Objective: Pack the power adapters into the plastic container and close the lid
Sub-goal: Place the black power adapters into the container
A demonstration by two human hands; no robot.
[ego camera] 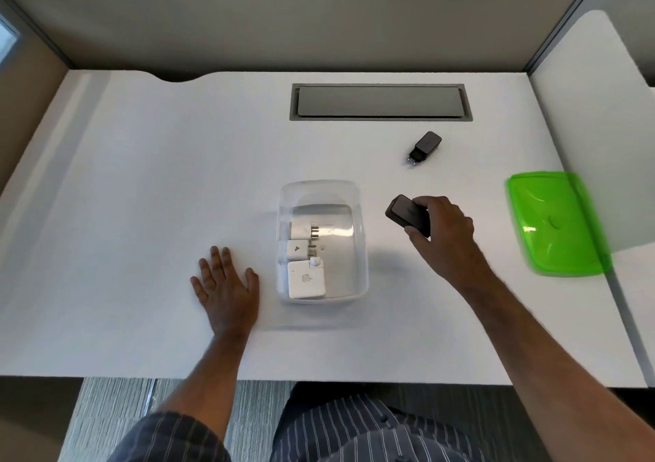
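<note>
Adapters (305, 253), glossy white blocks, fill the clear rounded container (358, 249); right hand (441, 229) pinches a matte black adapter (407, 214) (left hand (227, 281) flat, fingers spread); translucent green lid (556, 222) lies well apart.

Clear container (320, 192) open, three white adapters (305, 279) inside; black adapter (425, 146) beyond-right; another (407, 213) held just right; green lid (556, 224) far right.

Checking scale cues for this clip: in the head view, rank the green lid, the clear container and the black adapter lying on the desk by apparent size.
1-2. green lid and clear container: look alike, not ranked.
3. black adapter on the desk: clearly smallest.
</note>
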